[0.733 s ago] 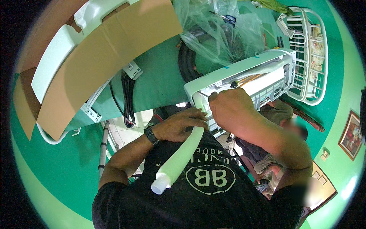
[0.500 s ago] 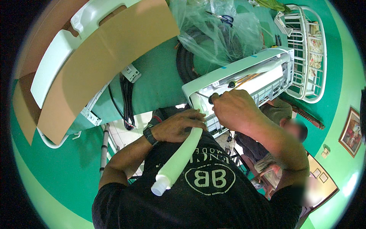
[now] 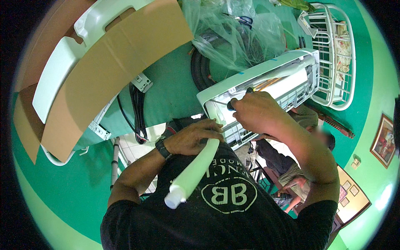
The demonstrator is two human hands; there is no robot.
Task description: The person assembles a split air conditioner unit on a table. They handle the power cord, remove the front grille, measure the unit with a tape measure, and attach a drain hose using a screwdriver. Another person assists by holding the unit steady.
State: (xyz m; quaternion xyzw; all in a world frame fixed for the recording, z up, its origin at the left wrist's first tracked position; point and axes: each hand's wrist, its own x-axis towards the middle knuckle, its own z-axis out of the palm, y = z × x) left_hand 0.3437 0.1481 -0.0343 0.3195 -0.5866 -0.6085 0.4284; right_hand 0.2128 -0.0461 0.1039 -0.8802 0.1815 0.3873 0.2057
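A white, long rectangular plastic unit with an open face lies slanted right of centre, its right end farther from the person, beside a green cloth-covered surface. At far left, a smooth white moulded piece shows behind a curved-looking brown cardboard sheet. Next come a white metal bracket with small holes and a bundle of thin black cable, hanging over the edge of the surface. The left hand, a black watch on its wrist, lies with fingers bent across a pale green soft tube near the unit's left end; whether it grips firmly cannot be told. The tube runs down over the black shirt to a white end. Beyond the unit are a thick black coiled pipe and a crumpled clear plastic sheet with dark-handled scissors. The right hand is closed around a dark-handled screwdriver, its shaft pointing left over the unit's open face; tip contact is unclear. Farther right stands a white tubular metal rack.
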